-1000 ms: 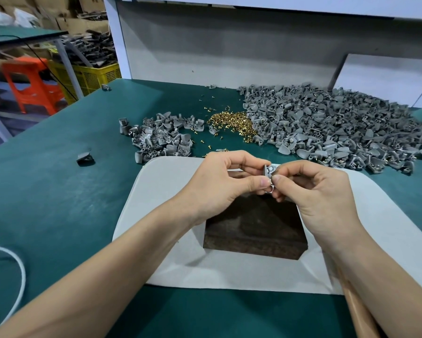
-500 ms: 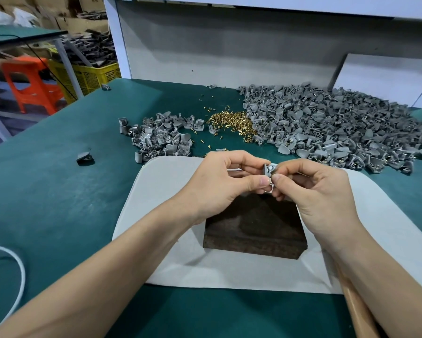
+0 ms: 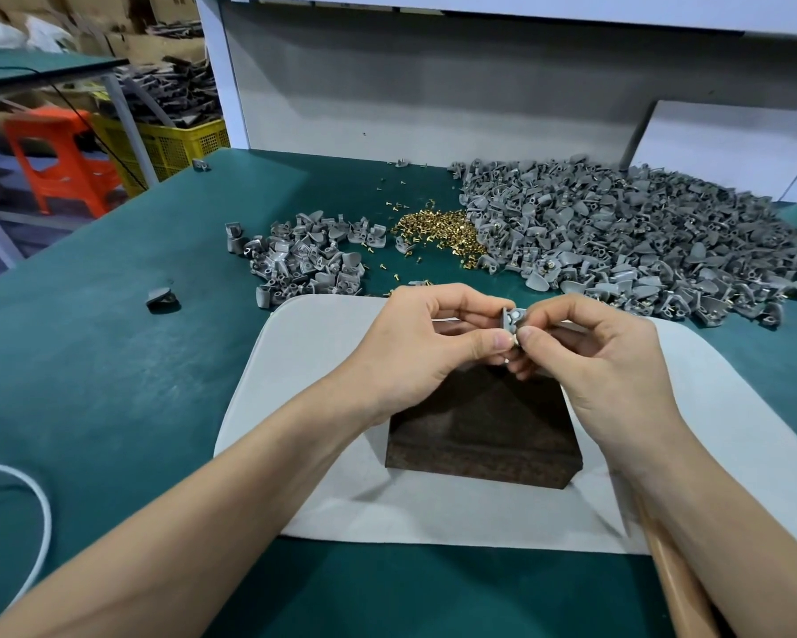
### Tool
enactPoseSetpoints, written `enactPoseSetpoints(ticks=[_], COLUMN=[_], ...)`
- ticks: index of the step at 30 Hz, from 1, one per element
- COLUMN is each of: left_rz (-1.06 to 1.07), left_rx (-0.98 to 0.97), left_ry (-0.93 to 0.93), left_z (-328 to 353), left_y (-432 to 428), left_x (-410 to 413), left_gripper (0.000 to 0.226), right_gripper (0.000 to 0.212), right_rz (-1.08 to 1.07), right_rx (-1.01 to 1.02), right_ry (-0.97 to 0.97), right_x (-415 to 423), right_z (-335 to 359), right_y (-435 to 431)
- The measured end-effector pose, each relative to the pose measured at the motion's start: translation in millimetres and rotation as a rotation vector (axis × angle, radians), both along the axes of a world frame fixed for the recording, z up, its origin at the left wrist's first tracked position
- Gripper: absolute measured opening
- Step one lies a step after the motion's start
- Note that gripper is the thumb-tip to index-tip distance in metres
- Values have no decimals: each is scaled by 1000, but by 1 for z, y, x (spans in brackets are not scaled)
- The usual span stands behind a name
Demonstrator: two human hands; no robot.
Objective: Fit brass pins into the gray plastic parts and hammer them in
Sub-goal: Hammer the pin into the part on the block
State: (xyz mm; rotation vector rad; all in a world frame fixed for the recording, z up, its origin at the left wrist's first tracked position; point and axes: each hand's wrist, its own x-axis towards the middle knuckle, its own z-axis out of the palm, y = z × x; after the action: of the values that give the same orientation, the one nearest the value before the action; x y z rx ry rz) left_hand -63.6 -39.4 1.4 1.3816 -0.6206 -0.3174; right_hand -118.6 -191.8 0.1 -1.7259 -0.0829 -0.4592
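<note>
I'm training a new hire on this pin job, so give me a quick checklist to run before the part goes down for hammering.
1. Gray part pinched by both hands, left hand, right hand: ok.
2. Brass pin seated in the part: cannot tell, fingertips cover it.
3. Dark block bare on top: ok.
4. Gray mat lying flat under the block: ok.
5. Hammer within reach: cannot tell; only a brown handle shows by the right forearm.
6. Brass pins in stock: ok.

Left hand (image 3: 415,347), right hand (image 3: 603,361), fingertips pinched together, forearms converging
</note>
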Motion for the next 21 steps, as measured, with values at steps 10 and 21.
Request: enactPoseSetpoints(ticks=[10, 21], left_rz=[-5, 23], left_rx=[10, 19], left_ry=[29, -1], left_z=[-1, 0], left_y=[1, 1], left_x=[2, 1], left_gripper=[20, 20], right_gripper=[18, 19], right_rz=[33, 41], right_rx=[-105, -168], right_ry=[-10, -20], right_x=[-2, -1], right_z=[8, 5], right_y=[-9, -11])
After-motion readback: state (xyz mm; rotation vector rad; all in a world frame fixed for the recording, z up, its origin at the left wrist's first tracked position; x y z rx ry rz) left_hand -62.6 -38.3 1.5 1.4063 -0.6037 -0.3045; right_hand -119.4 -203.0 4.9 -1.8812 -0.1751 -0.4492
